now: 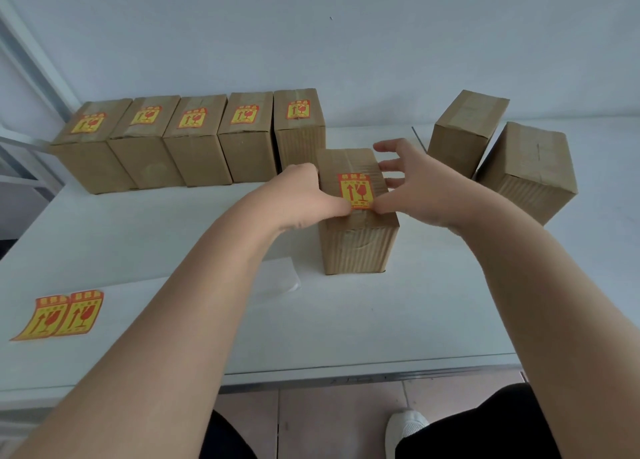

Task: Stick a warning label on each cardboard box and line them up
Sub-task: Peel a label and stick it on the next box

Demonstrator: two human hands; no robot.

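**A:** From the head view, where is the box being labelled?

**B:** The brown cardboard box [356, 223] stands upright on the white worktop [138, 236]. It is nearer than the row of five labelled boxes [194, 146] and just right of the row's end. The long axis of its top runs away from the person, like theirs.

**A:** And the grips?

**B:** Both thumbs press the near corners of the red-and-yellow warning label [355, 190]. The left grip [304, 195] seems curled round the box's left side, though its fingers are hidden. The right grip [415, 184] has its fingers spread above the top.

**A:** What next?

**B:** Probably a slide back and left, and the right grip is on the pushing side. Two unlabelled brown boxes [464, 132] stand to the right.
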